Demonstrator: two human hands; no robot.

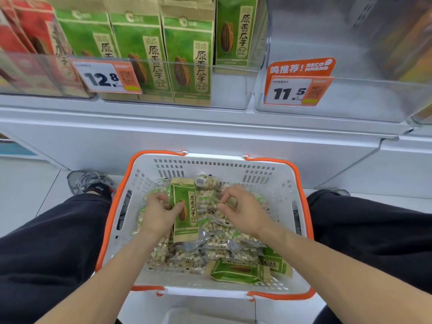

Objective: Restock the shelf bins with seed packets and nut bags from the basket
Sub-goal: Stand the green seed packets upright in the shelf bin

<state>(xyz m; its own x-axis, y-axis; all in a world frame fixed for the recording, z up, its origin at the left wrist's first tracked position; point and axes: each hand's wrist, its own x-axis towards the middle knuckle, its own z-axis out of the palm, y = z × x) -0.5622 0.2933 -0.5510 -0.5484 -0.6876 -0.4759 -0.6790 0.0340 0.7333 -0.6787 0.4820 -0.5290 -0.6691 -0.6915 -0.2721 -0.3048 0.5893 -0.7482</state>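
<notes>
In the white plastic basket with orange handles (284,183), the left hand (159,212) grips a green paper seed packet (185,210) upright for lifting; at its 3 o'clock, the right hand (240,210) pinches a clear nut bag (210,202).

We look from one head-worn camera, facing forward and steeply down. A white plastic basket with orange handles (284,183) sits close below us, and clear plastic shelf bins (327,108) stand near ahead.
</notes>
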